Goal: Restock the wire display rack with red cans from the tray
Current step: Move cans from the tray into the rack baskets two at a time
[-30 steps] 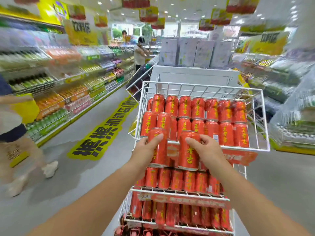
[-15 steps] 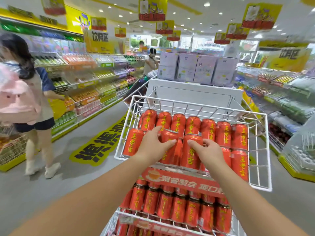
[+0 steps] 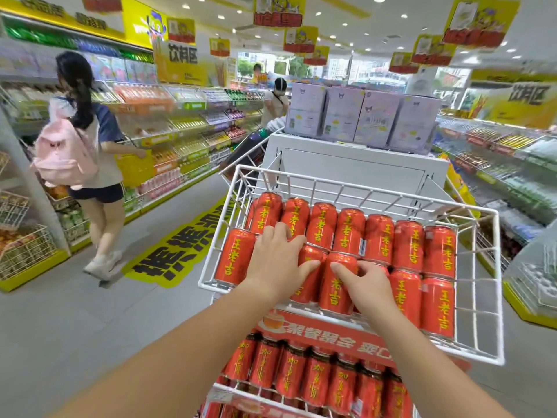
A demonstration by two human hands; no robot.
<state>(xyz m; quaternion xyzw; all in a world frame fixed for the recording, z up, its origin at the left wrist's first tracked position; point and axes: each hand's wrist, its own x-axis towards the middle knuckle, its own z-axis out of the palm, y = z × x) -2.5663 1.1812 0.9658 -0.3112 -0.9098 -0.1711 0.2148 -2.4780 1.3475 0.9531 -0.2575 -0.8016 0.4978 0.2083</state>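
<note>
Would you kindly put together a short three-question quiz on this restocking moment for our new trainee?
1. True or false: both hands rest on red cans in the white wire rack's top basket.
2. Which hand covers more of its can: A left hand, B right hand?
3. Fill in: the tier below, under the red banner, holds red cans with ___ tops.

Key: 1 true; 2 A; 3 dark.

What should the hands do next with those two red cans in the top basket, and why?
Probably let go and pull back. The left hand and right hand each rest on a can standing upright in the front row of the basket, level with its neighbours, so both seem to be placed already. Next would be fetching more.
</note>
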